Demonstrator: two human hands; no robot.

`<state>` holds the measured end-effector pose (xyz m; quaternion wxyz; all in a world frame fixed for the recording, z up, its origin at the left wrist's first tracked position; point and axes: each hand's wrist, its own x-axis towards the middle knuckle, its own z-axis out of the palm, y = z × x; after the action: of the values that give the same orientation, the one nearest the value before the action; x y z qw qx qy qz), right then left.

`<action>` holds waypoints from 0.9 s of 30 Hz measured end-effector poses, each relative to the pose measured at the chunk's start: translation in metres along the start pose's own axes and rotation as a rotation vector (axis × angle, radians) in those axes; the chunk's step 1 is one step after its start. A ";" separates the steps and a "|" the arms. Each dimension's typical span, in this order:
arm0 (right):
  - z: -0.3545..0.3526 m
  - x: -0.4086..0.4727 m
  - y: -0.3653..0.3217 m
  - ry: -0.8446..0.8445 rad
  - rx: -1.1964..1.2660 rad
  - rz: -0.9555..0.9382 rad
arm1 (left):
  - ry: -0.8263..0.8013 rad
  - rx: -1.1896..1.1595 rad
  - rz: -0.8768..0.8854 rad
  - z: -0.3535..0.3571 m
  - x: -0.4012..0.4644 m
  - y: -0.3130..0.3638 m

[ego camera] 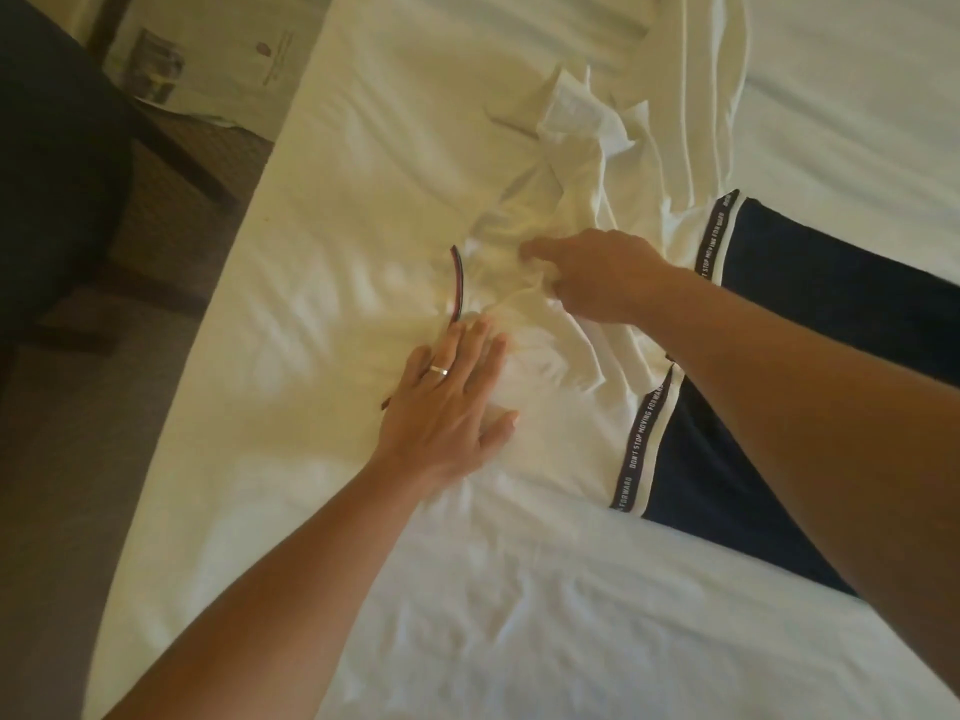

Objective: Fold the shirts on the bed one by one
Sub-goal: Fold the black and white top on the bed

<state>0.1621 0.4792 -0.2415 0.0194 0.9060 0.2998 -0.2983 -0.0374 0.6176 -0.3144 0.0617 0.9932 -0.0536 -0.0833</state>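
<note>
A white shirt [566, 366] with a navy lower half [810, 283] and a lettered band lies crumpled on the white bed [322, 210]. Its dark red-trimmed collar edge [457, 283] shows at the left. My left hand [449, 402], wearing a ring, presses flat on the white fabric near the collar with straight fingers. My right hand [597, 278] sits just beyond it, its fingers curled and pinching a bunch of the shirt's white cloth. More white garment fabric [576, 111] lies rumpled farther up the bed.
The bed's left edge runs diagonally, with carpet [78, 459] below it. A dark chair [52, 163] stands at the left. Papers [208, 65] lie on a surface at the top left. White sheet spreads across the near part of the bed [519, 615].
</note>
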 end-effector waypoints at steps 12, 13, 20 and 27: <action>-0.001 0.010 0.034 0.236 -0.108 0.211 | -0.052 -0.033 -0.082 0.013 -0.002 -0.001; 0.001 0.009 0.034 0.235 -0.104 0.208 | -0.058 -0.030 -0.084 0.013 -0.002 -0.001; 0.004 -0.044 0.028 0.340 0.018 0.245 | -0.043 -0.028 -0.105 0.011 -0.002 0.002; 0.080 -0.135 -0.009 0.177 0.256 0.294 | 0.123 -0.088 -0.265 -0.015 0.016 0.028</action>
<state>0.0278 0.3981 -0.2318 -0.0787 0.9578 0.1244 -0.2470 -0.0223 0.5902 -0.2989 0.0967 0.9911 0.0854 -0.0320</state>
